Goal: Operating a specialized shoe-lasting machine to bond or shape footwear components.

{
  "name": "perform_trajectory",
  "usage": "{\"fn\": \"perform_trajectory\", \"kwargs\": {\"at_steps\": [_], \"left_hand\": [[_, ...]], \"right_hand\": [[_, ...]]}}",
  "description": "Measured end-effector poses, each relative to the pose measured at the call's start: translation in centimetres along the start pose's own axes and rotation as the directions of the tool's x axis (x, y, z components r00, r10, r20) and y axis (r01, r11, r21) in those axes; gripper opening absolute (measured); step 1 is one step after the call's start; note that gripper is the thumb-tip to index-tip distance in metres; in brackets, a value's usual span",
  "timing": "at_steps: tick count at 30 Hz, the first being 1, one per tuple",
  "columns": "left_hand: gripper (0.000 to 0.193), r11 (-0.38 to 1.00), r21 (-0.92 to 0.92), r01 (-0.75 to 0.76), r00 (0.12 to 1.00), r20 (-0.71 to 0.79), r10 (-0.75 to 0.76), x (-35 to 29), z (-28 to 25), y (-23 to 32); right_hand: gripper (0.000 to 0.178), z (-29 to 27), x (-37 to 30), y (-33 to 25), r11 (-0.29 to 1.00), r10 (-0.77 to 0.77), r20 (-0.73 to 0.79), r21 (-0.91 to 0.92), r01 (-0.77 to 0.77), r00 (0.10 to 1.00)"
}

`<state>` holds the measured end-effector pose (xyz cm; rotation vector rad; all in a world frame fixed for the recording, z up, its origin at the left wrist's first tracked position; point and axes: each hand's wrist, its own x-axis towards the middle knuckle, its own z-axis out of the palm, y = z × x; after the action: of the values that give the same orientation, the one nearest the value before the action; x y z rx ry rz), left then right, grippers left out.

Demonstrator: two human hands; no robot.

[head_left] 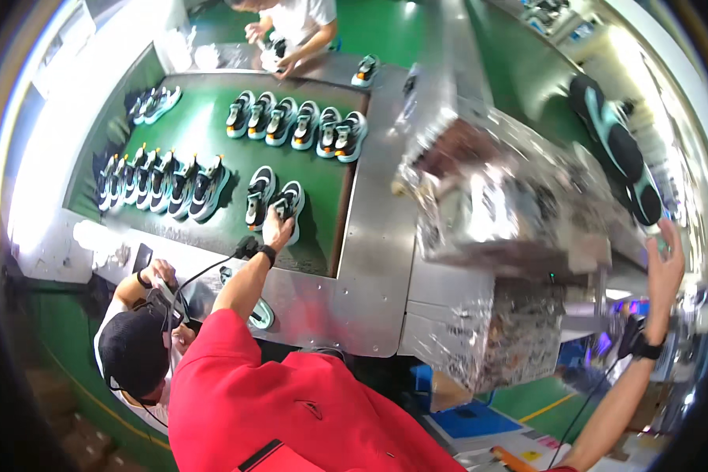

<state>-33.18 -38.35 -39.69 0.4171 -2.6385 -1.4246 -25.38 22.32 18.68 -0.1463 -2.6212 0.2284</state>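
My left hand reaches over the green work surface. Its fingers close on the opening of a black-and-white sneaker with a pale teal sole. Just left of it stands a matching sneaker. Far to the right, my right hand is raised with thumb and fingers apart and nothing visible between them. Nearest to its fingertips is a dark piece with a teal edge, which looks like a shoe sole. More such dark, teal-edged pieces lie beyond it.
Rows of sneakers stand on the left and another row farther back. A metal rim borders the surface. A foil-wrapped machine rises between my arms. One person in a cap works at left, another person at the far side.
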Motion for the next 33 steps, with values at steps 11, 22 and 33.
{"fn": "perform_trajectory", "kwargs": {"at_steps": [11,22,33], "left_hand": [[0.065,0.966,0.217,0.141,0.985,-0.131,-0.115,1.3,3.0,1.5],[0.067,0.866,0.239,-0.438,0.895,0.023,0.446,-1.2,4.3,5.0],[0.079,0.583,0.291,0.758,-0.639,0.509,0.577,-27.4,6.0,41.1]], "right_hand": [[0.044,8.3,16.1,-4.1,0.981,0.032,0.415,0.163,-0.109,0.909],[0.076,2.9,2.3,-8.2,0.941,-0.336,-0.325,-0.160,0.298,0.884],[0.046,-4.5,-32.1,-9.4,0.912,-0.209,-0.408,-0.410,0.026,0.889]]}}
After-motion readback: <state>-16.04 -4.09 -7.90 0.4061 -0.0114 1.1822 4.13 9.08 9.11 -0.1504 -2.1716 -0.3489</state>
